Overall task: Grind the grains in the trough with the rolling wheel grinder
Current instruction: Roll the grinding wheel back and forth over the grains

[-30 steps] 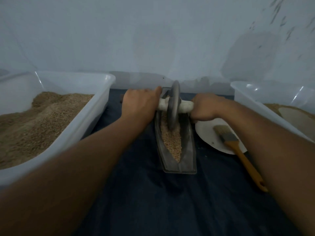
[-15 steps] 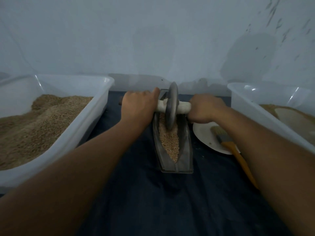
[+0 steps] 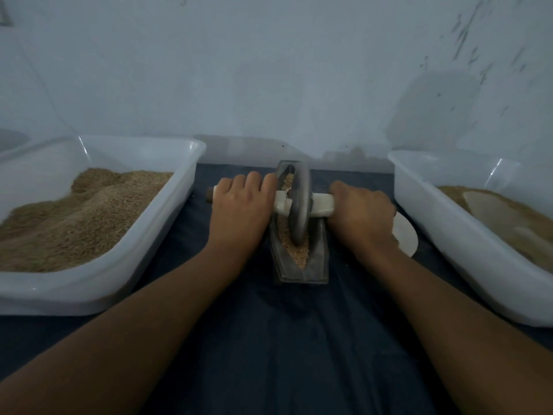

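Left hand [image 3: 239,211]: curled round axle handle [image 3: 321,205] – left end
Right hand [image 3: 362,215]: gripping right end
Wheel [image 3: 299,205]: upright in trough [image 3: 317,259] – on grains [image 3: 299,253]

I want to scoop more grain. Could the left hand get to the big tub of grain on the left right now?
Probably yes, but not this instant. The left hand grips the roller's handle, so it must let go first. The tub of grain sits open-topped just beside it, nothing between.

Both my forearms extend toward twelve o'clock. My left hand [image 3: 239,209] and right hand [image 3: 363,212] are knuckles-up, fingers curled, level with each other at nine and three.
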Demonstrator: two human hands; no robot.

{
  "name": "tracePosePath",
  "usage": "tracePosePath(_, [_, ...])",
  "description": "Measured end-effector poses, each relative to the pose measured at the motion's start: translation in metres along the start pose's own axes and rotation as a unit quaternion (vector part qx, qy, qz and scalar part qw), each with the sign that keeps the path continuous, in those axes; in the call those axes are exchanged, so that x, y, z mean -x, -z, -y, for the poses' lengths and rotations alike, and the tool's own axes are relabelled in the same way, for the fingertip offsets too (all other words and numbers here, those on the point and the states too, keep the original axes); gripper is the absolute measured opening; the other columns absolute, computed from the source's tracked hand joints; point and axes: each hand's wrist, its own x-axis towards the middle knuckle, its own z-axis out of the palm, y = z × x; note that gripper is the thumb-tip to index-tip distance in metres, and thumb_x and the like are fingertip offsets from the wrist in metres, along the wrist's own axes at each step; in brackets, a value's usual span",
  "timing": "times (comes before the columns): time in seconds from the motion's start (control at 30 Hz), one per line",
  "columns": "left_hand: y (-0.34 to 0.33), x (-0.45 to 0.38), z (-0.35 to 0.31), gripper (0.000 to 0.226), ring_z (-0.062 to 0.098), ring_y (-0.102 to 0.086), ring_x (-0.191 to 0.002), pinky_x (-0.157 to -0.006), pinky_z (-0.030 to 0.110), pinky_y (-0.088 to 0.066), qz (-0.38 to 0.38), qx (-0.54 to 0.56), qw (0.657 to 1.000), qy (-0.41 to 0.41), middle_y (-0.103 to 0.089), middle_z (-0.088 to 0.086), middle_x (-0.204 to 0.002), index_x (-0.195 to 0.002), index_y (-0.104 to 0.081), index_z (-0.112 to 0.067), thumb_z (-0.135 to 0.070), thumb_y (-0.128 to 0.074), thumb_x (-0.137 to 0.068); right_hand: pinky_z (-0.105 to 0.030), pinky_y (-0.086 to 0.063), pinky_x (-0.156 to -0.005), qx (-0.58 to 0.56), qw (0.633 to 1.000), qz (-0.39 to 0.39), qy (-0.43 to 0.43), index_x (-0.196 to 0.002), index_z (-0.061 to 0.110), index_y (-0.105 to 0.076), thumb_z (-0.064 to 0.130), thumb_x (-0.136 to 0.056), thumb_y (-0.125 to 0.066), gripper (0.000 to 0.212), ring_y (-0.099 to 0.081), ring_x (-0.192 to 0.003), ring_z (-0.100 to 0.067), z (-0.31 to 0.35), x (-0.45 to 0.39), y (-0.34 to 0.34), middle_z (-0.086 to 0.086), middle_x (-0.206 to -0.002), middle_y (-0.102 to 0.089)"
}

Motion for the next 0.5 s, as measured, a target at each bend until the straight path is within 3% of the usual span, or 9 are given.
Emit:
tracePosePath(0.1, [0.005,0.007,-0.001,0.028,0.026,-0.051,-0.079,-0.073,0.038,-0.035,-0.022,0.001,1.000,-0.004,-0.054,0.005,-0.090,-0.115,-0.055,-0.014,-0.013,-0.041,-0.090,-0.033,-0.022,-0.058,0.004,1.000,-0.020,-0.003,-0.078,0.018,-0.050,0.016,-0.082,-0.062,0.013,-0.049,-0.055,-0.024,0.000,0.005,0.002,0.000,-0.065,-0.057])
tracePosePath(0.3, [0.010,0.012,-0.004,0.037,0.027,-0.051,-0.082,-0.076,0.040,-0.037,-0.027,-0.002,1.000,-0.004,-0.053,0.007,-0.093,-0.126,-0.053,-0.011,-0.013,-0.035,-0.094,-0.032,-0.020,-0.057,-0.001,0.999,-0.046,-0.003,-0.075,0.019,-0.048,0.013,-0.078,-0.065,0.018,-0.044,-0.052,-0.022,0.000,0.011,0.001,0.002,-0.061,-0.053])
tracePosePath(0.5, [0.002,0.001,-0.001,0.031,0.026,-0.053,-0.079,-0.073,0.038,-0.037,-0.001,-0.002,1.000,-0.003,-0.055,0.006,-0.091,-0.117,-0.055,-0.013,-0.012,-0.038,-0.091,-0.029,-0.030,-0.052,0.001,0.999,0.033,-0.005,-0.076,0.024,-0.046,0.028,-0.079,-0.062,0.017,-0.044,-0.050,-0.021,-0.005,-0.001,-0.007,0.009,-0.056,-0.039])
